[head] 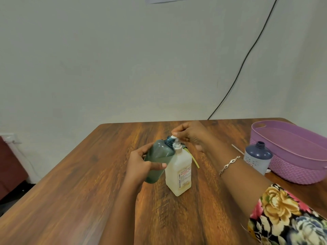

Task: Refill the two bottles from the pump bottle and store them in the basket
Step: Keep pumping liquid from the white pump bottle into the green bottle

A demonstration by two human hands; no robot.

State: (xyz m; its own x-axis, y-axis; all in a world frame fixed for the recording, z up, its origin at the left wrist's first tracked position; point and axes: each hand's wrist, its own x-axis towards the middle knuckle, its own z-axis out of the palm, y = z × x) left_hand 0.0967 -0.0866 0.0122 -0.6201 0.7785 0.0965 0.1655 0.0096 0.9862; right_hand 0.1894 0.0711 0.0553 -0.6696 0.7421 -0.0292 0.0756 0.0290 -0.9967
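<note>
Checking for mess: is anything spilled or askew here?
No spill shows on the table. The green bottle is tilted, but the left hand holds it so, neck at the pump bottle. The blue bottle stands uncapped beside the basket.

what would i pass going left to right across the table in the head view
green bottle → pump bottle → blue bottle → purple basket
</note>
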